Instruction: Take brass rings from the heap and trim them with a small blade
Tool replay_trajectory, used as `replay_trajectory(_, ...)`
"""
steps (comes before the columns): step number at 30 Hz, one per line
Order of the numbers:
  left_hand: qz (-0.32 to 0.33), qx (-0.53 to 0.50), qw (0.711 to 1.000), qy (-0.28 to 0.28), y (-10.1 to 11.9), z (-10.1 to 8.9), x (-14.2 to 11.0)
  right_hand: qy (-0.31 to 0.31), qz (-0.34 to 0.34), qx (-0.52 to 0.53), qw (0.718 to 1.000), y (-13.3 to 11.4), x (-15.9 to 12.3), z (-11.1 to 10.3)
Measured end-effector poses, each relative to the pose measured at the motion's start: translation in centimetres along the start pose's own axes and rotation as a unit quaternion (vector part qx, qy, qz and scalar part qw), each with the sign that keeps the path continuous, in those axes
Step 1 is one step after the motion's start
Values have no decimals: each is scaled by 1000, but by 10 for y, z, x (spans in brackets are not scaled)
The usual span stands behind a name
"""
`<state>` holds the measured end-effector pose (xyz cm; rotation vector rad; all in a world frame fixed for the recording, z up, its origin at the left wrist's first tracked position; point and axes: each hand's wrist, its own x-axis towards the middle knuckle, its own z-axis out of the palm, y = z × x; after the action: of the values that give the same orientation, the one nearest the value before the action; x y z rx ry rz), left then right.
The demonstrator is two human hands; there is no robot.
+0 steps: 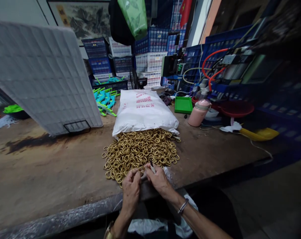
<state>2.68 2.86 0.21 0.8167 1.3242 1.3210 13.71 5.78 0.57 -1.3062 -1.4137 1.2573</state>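
Note:
My left hand [131, 188] is closed in a pinch on a brass-coloured ring [142, 168], just over the near edge of a heap of similar rings [143, 149]. Close beside it, my right hand [159, 181] is closed around a slim tool [152, 167] with a pale body and a black end. What kind of tool it is I cannot make out. The right fingertips are at the ring too, and they partly hide it. The rings spill from under the near end of a white sack [145, 111] with red print, which lies on the worktable [73, 176].
A grey padded panel [46, 76] stands at the left on a black wire stand. To the right are a green tray [183, 105], a pink bottle [199, 113], a red bowl [236, 109] and a machine with orange hoses [211, 71]. Stacked crates [151, 61] rise behind.

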Motion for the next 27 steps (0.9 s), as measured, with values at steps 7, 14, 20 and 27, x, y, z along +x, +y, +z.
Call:
replay_trajectory(7,152,118,981,-17,0,2,2,-21,-50,-120,991,-7,8,-2)
replay_trajectory(14,160,171,972,-20,-4,0,7,37,-38,-94,994,9,14,7)
replay_trajectory(20,160,188,969,22,-1,0,10,87,9,-21,996,10,17,9)
replay_trajectory(27,86,103,990,42,2,-6,9,76,-7,2,997,-3,16,0)
